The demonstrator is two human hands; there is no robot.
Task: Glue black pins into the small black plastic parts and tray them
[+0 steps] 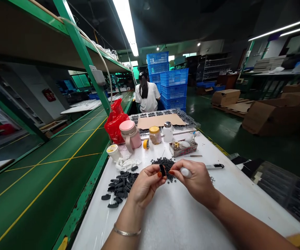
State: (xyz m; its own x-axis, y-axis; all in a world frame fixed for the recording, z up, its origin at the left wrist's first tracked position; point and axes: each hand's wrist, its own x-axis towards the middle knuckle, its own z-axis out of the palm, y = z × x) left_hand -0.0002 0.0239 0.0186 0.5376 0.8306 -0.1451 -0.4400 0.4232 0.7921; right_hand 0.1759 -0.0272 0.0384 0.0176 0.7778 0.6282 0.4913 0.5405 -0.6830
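Observation:
Between its thumb and forefinger, my left hand [145, 184] pinches a small curved black plastic part [162, 170]. My right hand [199, 180] is closed around a tool with a white rounded end [185, 172]. Its thumb and forefinger also pinch together close to the black part, and whatever is between them is too small to make out. Behind the hands lies a heap of small black ring-like pieces [163, 161]. Left of my left hand is a pile of larger curved black parts [121, 185] on the white tabletop [174, 218].
Along the table's back stand a pink mug [131, 133], a yellow-lidded jar [155, 135], a white pump bottle [168, 132] and a small box of bottles [183, 149]. A white cloth [126, 164] lies left. Beyond sits a co-worker [148, 93] near stacked blue crates [174, 86]. A green conveyor [61, 173] runs alongside.

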